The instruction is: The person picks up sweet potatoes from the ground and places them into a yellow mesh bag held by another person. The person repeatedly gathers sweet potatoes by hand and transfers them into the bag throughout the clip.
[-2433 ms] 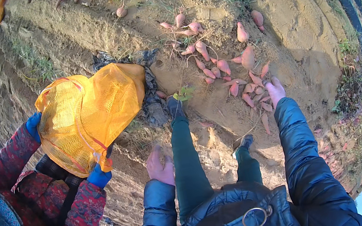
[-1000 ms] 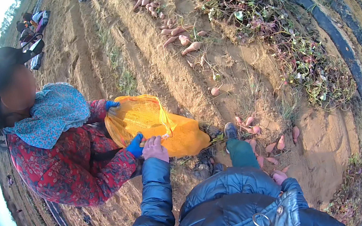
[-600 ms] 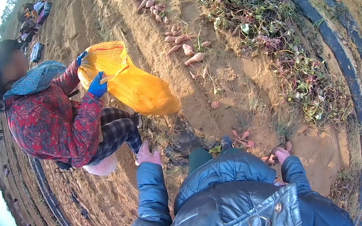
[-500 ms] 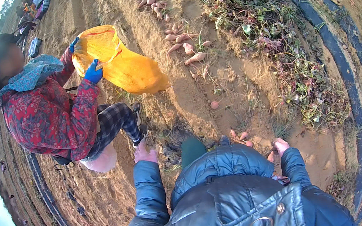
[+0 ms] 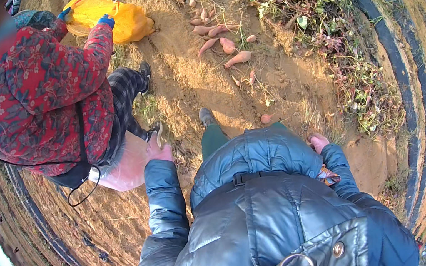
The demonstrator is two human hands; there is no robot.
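Beside the walker's hips, left hand and right hand hang loosely curled, holding nothing; sweet potatoes lie ahead on loose soil, underfoot one could roll and trip the walker

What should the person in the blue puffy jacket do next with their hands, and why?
Probably step forward and reach the right hand down to the small pink sweet potato on the sandy soil by their foot. Both hands, the left hand too, look empty, and the co-worker's yellow mesh sack is held open ahead.
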